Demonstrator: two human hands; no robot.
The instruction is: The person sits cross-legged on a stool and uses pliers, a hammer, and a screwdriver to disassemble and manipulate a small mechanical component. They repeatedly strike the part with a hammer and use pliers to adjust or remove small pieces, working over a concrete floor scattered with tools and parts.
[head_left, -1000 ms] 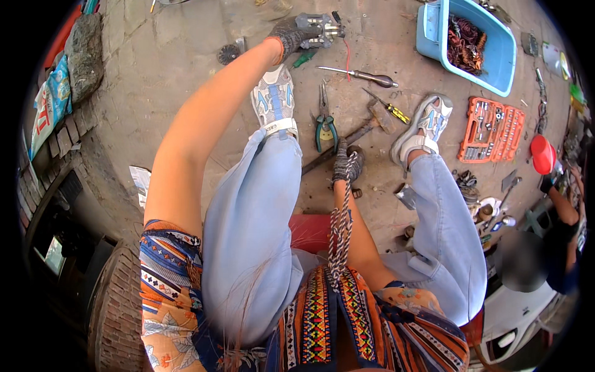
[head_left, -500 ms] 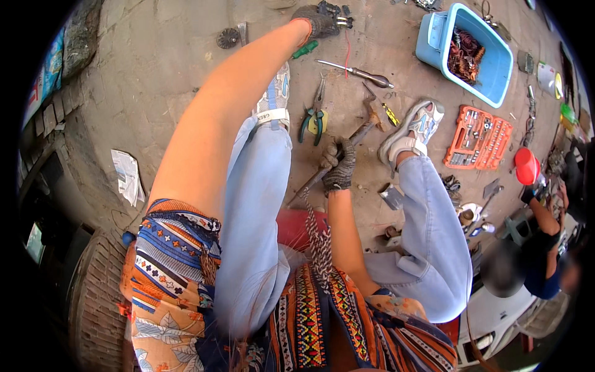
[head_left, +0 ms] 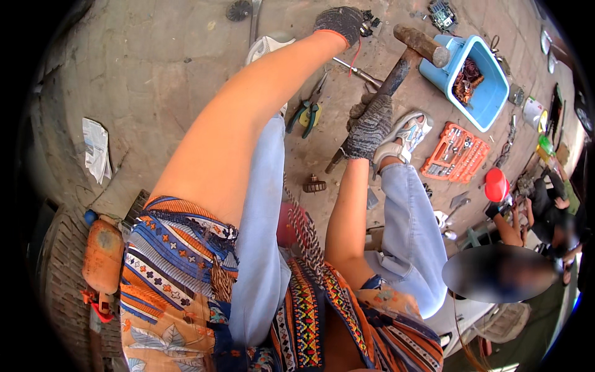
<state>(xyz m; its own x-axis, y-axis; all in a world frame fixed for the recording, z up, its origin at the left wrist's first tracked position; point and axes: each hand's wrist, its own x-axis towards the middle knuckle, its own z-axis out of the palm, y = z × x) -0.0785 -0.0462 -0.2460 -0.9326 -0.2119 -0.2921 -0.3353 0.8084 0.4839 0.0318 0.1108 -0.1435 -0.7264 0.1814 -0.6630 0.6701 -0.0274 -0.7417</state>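
With the right hand (head_left: 370, 127) clamped on the raised hammer (head_left: 406, 59), strike squarely on the small part (head_left: 370, 23) the left hand (head_left: 339, 23) pins to the floor (head_left: 155, 68), fingers clear.

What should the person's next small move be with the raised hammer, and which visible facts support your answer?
Probably swing the hammer down onto the small part under the left hand. The gloved right hand grips the handle with the head lifted, while the left hand is stretched out on the part on the concrete floor.

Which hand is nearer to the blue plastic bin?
Right. The right hand grips the hammer handle, whose head hangs beside the blue plastic bin. The left hand is farther left, on small parts.
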